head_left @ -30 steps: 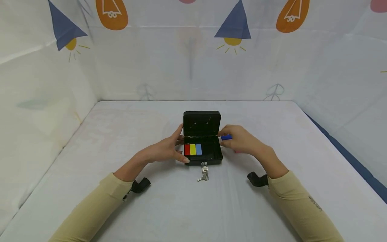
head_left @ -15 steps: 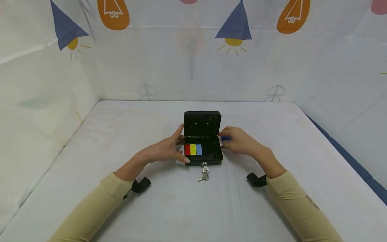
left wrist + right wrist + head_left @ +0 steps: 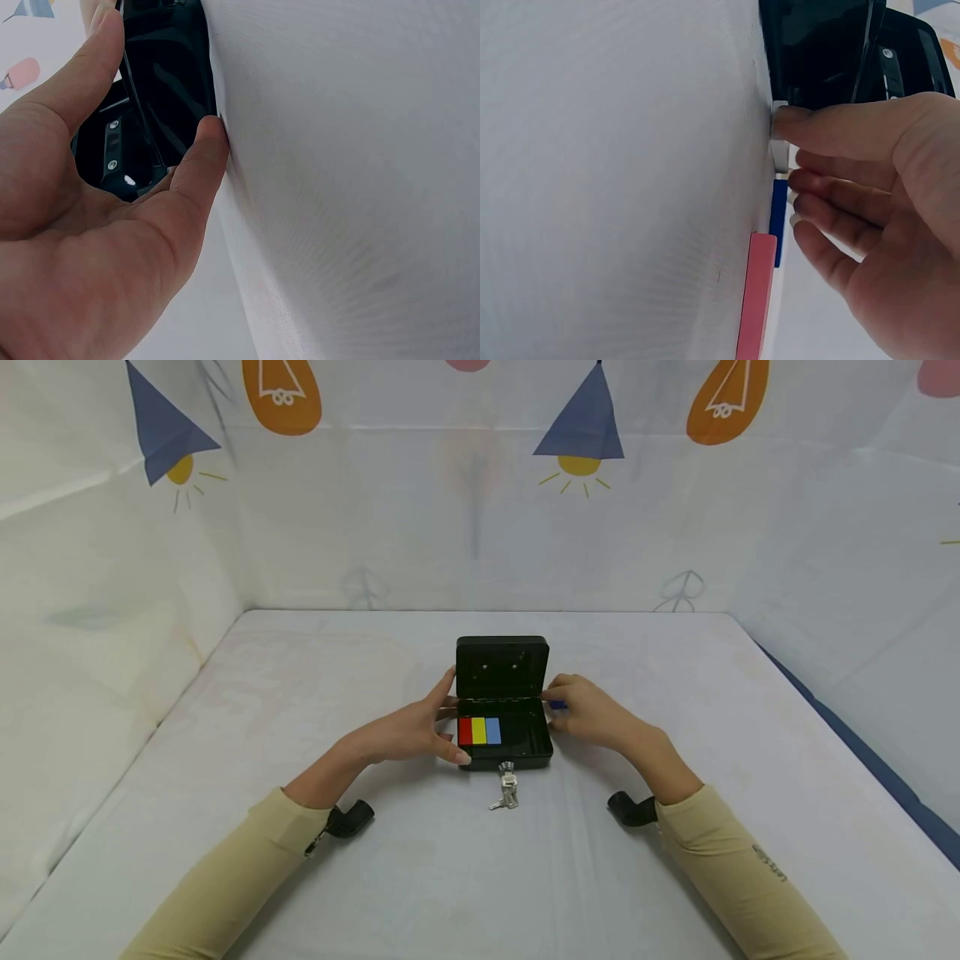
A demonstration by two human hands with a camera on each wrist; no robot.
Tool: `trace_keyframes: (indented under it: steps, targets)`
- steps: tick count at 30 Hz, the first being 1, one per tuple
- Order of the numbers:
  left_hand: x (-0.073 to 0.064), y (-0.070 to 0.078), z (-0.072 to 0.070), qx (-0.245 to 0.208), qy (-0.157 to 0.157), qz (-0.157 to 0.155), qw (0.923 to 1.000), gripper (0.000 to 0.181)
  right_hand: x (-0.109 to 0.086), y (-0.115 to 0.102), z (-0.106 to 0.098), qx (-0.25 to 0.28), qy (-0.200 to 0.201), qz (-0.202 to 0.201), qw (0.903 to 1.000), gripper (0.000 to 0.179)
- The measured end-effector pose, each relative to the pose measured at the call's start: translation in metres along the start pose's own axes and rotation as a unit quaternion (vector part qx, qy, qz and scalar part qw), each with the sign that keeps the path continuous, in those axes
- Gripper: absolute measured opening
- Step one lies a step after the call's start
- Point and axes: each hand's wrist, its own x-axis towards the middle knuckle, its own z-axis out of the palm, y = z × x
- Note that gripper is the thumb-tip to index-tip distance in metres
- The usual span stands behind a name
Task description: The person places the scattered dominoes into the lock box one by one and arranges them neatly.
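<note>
A black cash box (image 3: 525,747) stands with its lid (image 3: 501,667) raised. Side by side at the left of its inside lie a red, a yellow and a light blue strip (image 3: 492,731). Keys (image 3: 509,793) hang from the front lock. My left hand (image 3: 408,732) rests against the box's left side, fingers spread, the thumb at the front corner. On the other side my right hand (image 3: 600,710) pinches a small white block (image 3: 780,154) close beside the box. A dark blue block (image 3: 778,217) lies by its fingertips, partly covered in the head view.
A pink block (image 3: 757,292) lies farther from the box, hidden under my right hand in the head view. White cloth covers the table (image 3: 450,877), and a white curtain with lamp drawings (image 3: 480,518) closes it off behind and at the sides.
My right hand has shifted slightly left toward the box and covers more of the dark blue block; the pink bit below it is now hidden. The left hand and box stay put.
</note>
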Motion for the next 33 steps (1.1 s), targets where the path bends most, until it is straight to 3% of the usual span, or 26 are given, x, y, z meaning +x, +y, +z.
trace_keyframes:
  steps: [17,24,33]
  targets:
    - [0.0015,-0.0006,0.0001,-0.001,0.002,-0.005,1.0,0.131,-0.001,0.0003,0.0028,-0.022,0.009,0.004,0.9997,0.037]
    - [0.0014,0.0,0.0004,-0.002,0.003,-0.007,1.0,0.131,-0.0013,0.0026,0.0016,-0.014,0.007,0.001,0.9999,0.032]
    - [0.0017,-0.0008,0.0003,-0.001,0.003,-0.004,1.0,0.13,-0.0004,0.0018,-0.0024,0.011,-0.007,0.012,0.9999,0.038]
